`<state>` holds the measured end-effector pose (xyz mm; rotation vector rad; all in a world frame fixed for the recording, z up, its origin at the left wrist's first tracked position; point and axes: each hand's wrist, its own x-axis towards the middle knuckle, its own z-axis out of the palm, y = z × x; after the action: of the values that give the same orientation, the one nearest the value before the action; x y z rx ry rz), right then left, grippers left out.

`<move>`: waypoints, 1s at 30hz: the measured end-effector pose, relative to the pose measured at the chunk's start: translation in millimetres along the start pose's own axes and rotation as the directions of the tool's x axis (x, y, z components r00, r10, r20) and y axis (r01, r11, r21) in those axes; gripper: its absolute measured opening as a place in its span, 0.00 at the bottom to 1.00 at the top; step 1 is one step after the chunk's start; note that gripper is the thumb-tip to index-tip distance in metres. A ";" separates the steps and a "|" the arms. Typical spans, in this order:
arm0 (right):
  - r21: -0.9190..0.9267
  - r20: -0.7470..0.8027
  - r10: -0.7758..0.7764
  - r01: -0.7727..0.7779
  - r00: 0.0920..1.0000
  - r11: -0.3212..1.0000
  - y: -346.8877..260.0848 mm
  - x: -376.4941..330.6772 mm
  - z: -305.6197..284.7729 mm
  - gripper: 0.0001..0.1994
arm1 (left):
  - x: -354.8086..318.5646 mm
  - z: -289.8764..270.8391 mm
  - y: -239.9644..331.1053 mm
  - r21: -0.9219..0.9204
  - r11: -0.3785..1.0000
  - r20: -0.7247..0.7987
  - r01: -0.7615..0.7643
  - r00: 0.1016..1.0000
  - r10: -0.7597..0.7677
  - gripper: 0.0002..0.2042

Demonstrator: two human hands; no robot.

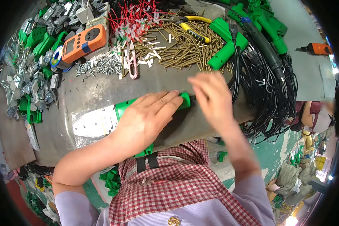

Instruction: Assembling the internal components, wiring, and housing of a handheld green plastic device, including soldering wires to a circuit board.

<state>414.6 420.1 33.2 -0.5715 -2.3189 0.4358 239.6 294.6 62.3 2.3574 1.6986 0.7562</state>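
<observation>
A green plastic tool housing (185,100) lies on the metal-topped bench beneath my left hand (147,116). The fingers of that hand are together and bent over the housing, holding it down and hiding most of it. Other green parts of it show beside the wrist and at the bench's front edge. Just right of the housing's end, my right hand (213,96) is raised above the bench. Its fingers are bent toward the left and blurred by motion, so whether it holds anything small cannot be made out.
Long brass-coloured screws (188,47) are heaped behind my hands, with yellow-handled pliers (194,32) on top. Pink-handled snips (132,64), small silver screws (101,66) and an orange multimeter (84,43) lie left. A black power screwdriver (261,43) and black cords (267,98) are right.
</observation>
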 end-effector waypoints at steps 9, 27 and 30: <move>-0.309 0.273 -0.147 0.231 0.951 0.923 42.8 71.7 28.0 0.04 | -12.2 -33.2 -81.5 0.193 0.974 0.076 0.116 0.988 -0.133 0.16; -0.240 0.324 -0.077 0.160 0.943 0.958 35.2 74.0 32.0 0.04 | -29.5 -36.5 -123.2 0.327 0.942 0.018 -0.069 0.998 0.067 0.12; -0.191 0.257 -0.125 0.177 0.958 0.965 37.5 76.9 34.4 0.09 | -24.4 -36.0 -115.0 0.276 0.961 -0.010 0.006 1.000 -0.004 0.11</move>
<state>350.3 486.2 34.6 -0.4554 -2.6449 0.1932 119.1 306.5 40.5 2.5273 1.9248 0.5610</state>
